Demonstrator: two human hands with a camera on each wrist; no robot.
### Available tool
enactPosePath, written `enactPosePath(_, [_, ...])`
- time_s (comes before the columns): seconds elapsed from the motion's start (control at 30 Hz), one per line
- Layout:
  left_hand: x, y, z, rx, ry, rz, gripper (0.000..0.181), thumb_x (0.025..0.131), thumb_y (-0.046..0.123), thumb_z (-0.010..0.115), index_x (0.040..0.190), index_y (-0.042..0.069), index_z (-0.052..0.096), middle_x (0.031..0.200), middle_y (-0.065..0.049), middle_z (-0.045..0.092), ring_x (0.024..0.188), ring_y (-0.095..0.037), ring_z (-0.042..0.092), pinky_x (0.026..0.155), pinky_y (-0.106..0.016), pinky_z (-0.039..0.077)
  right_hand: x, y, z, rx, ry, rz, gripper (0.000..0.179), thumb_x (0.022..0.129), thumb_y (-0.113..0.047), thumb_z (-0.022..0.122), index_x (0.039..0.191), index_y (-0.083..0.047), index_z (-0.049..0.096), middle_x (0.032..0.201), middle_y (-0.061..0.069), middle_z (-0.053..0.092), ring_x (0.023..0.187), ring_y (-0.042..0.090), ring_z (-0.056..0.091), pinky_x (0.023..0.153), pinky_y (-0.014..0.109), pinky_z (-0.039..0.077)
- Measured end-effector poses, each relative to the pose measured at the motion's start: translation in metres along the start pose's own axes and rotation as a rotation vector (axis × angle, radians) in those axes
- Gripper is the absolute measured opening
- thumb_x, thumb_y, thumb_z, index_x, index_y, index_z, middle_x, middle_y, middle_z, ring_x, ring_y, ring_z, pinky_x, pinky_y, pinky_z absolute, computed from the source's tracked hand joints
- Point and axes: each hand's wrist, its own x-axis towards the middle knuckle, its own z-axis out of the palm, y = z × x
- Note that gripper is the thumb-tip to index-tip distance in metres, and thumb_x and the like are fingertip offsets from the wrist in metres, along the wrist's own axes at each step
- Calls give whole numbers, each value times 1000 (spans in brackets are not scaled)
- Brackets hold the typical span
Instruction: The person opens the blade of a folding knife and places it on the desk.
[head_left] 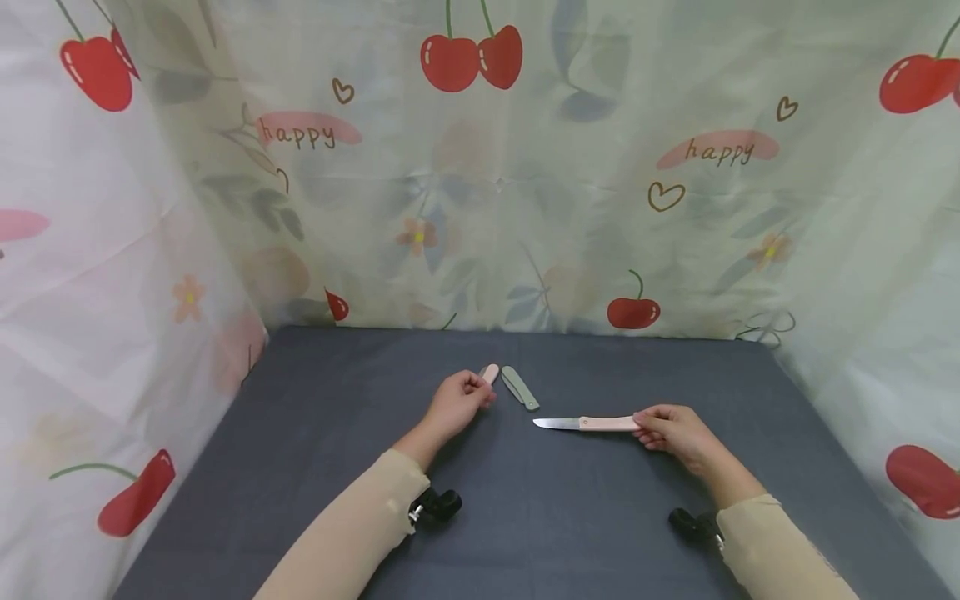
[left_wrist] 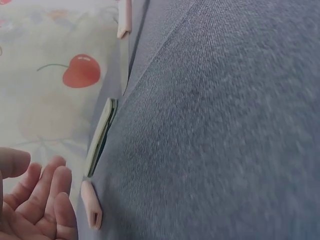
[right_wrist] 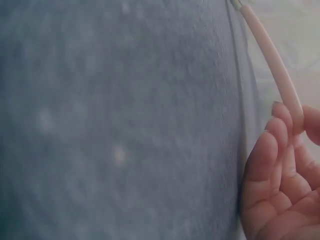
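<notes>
My right hand (head_left: 678, 433) pinches the end of a pink-handled knife (head_left: 609, 424) between thumb and fingers. Its bare blade points left over the cloth; in the right wrist view the pink handle (right_wrist: 275, 62) rises from the fingertips. My left hand (head_left: 459, 402) is beside a short pink piece (head_left: 491, 372) with a slot in its end, like a blade cover. In the left wrist view, that pink piece (left_wrist: 91, 206) lies on the cloth, apart from the loosely bent fingers (left_wrist: 62, 185). A green folded knife (head_left: 520, 387) lies just right of it.
A dark grey cloth (head_left: 525, 517) covers the table. Behind it and at both sides hang pale curtains (head_left: 495, 250) printed with cherries and leaves. Black wrist-camera mounts (head_left: 438, 505) stick out below both sleeves.
</notes>
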Motion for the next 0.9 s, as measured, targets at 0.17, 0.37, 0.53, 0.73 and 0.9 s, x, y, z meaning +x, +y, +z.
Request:
enactPosePath(0.17, [6, 6, 13, 85, 46, -4, 11, 98, 17, 64, 99, 6, 65, 90, -5, 71, 81, -18, 66, 74, -34, 50, -4, 0, -9, -121, 58, 59, 25, 99, -14, 64, 108, 9, 65, 80, 2, 69, 67, 9, 63, 62, 27, 56])
enactPosePath(0.37, [13, 11, 32, 140, 110, -28, 22, 98, 19, 65, 114, 5, 67, 106, -9, 70, 100, -25, 67, 86, -41, 52, -6, -1, -14, -217, 89, 106, 26, 98, -15, 65, 106, 11, 65, 75, 3, 67, 62, 9, 62, 58, 26, 55])
enactPosePath(0.53, [19, 12, 47, 205, 149, -25, 34, 97, 19, 65, 125, 1, 62, 117, -12, 67, 107, -27, 65, 91, -43, 51, -4, -1, -12, -251, 109, 119, 22, 96, -13, 67, 101, 8, 65, 72, 4, 66, 58, 10, 60, 54, 26, 54])
enactPosePath(0.73, [27, 16, 59, 431, 178, 26, 38, 95, 23, 68, 122, -3, 64, 116, -15, 65, 105, -32, 63, 91, -44, 50, -1, -3, -10, -269, 140, 139, 20, 96, -13, 68, 98, 6, 63, 71, 4, 64, 57, 10, 60, 53, 27, 54])
enactPosePath(0.9, [30, 18, 66, 607, 169, 4, 40, 95, 31, 70, 115, -3, 67, 108, -15, 67, 107, -33, 61, 100, -42, 45, -2, -9, -7, -293, 140, 154, 24, 99, -18, 64, 100, 6, 61, 74, 6, 64, 59, 12, 60, 55, 29, 54])
